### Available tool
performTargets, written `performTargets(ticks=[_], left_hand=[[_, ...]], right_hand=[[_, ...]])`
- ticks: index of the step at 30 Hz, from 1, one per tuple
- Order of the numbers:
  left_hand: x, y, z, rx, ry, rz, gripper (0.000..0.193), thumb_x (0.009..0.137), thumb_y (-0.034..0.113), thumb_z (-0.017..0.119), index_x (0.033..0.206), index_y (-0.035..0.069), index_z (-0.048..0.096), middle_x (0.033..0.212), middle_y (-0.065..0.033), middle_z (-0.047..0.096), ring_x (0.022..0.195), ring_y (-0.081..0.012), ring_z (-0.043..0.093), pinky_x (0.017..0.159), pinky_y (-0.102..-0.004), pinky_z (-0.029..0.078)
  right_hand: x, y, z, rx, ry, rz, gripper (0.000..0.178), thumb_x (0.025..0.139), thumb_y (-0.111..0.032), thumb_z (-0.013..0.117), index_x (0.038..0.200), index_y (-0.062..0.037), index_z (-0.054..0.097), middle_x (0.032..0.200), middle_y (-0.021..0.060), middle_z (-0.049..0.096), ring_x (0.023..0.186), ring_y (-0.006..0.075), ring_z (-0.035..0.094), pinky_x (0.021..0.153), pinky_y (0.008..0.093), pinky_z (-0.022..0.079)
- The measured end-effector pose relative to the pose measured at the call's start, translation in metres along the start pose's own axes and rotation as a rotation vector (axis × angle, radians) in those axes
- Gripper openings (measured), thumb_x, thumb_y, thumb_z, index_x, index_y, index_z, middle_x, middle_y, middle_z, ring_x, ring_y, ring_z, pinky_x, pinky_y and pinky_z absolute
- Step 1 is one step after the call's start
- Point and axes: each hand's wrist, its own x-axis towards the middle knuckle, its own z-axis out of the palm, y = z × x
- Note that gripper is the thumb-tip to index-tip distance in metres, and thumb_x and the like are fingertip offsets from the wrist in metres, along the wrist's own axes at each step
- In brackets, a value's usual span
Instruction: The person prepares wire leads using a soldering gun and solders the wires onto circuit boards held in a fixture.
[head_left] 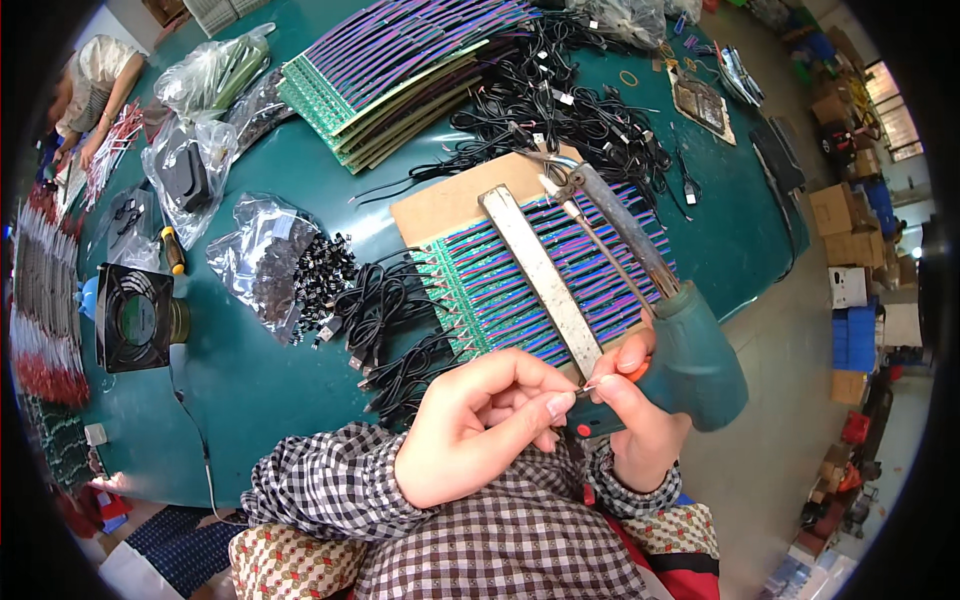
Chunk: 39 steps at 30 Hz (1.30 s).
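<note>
My left hand [490, 415] is closed, thumb and forefinger pinched at the tip on a thin wire [587, 388]. My right hand [645, 415] meets it there, also pinching the small wire between thumb and fingers. Just beyond and beside my right hand is a teal soldering gun [712, 355] with a long metal tip; whether the hand also touches it is hidden. In front of both hands lies a row of green circuit boards with blue and purple wires [520, 290] on a brown board [435, 210]. A worn metal bar [540, 275] lies across the wires.
Black USB cables [385, 310] and small black parts [325, 275] lie left of the boards. More cables [560, 100] pile up behind, beside a stack of wired boards [390, 75]. A fan [135, 318] and screwdriver [173, 250] are at left. Another person's arm [115, 105] shows far left.
</note>
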Motion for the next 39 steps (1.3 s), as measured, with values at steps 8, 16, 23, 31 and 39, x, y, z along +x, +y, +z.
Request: performTargets(ticks=[8, 16, 23, 31, 39], left_hand=[[-0.006, -0.005, 0.007, 0.262, 0.137, 0.249, 0.012, 0.085, -0.007, 0.064, 0.097, -0.005, 0.061, 0.088, -0.0102, 0.061, 0.076, -0.0135, 0.066, 0.065, -0.0231, 0.056], [-0.002, -0.018, 0.011, 0.608, 0.209, 0.466, 0.011, 0.082, -0.002, 0.068, 0.092, -0.001, 0.063, 0.078, -0.0061, 0.059, 0.063, -0.0121, 0.062, 0.054, -0.0233, 0.049], [-0.005, -0.021, 0.018, 0.315, 0.262, 0.189, 0.009, 0.084, -0.002, 0.066, 0.092, 0.000, 0.064, 0.081, -0.0054, 0.058, 0.061, -0.0080, 0.054, 0.052, -0.0205, 0.043], [-0.012, -0.023, 0.004, 0.361, 0.110, 0.276, 0.014, 0.084, -0.004, 0.065, 0.097, 0.001, 0.063, 0.082, -0.0045, 0.056, 0.070, -0.0101, 0.053, 0.059, -0.0223, 0.042], [-0.020, -0.026, -0.004, 0.227, -0.001, 0.155, 0.009, 0.086, -0.003, 0.067, 0.095, -0.001, 0.064, 0.088, -0.0040, 0.059, 0.073, -0.0038, 0.054, 0.060, -0.0177, 0.041]], right_hand=[[-0.011, 0.002, -0.003, -0.058, 0.090, -0.012, 0.028, 0.082, 0.005, 0.058, 0.109, -0.0006, 0.050, 0.095, 0.0064, 0.054, 0.082, 0.0156, 0.057, 0.074, 0.0290, 0.049], [-0.011, 0.006, -0.002, -0.001, 0.041, 0.038, 0.031, 0.077, 0.012, 0.061, 0.103, -0.0016, 0.050, 0.095, 0.0074, 0.053, 0.080, 0.0163, 0.059, 0.073, 0.0281, 0.049], [-0.023, 0.030, -0.019, -0.249, -0.102, -0.226, 0.038, 0.076, 0.014, 0.060, 0.107, -0.0033, 0.045, 0.094, 0.0074, 0.052, 0.076, 0.0147, 0.055, 0.071, 0.0274, 0.048], [-0.027, 0.019, -0.011, -0.081, 0.132, -0.110, 0.038, 0.075, 0.007, 0.061, 0.108, -0.0026, 0.045, 0.092, 0.0061, 0.049, 0.076, 0.0169, 0.055, 0.071, 0.0288, 0.048], [-0.030, 0.022, -0.012, -0.044, -0.091, 0.064, 0.031, 0.075, 0.010, 0.061, 0.096, -0.0064, 0.045, 0.088, 0.0053, 0.049, 0.078, 0.0163, 0.056, 0.069, 0.0291, 0.049]])
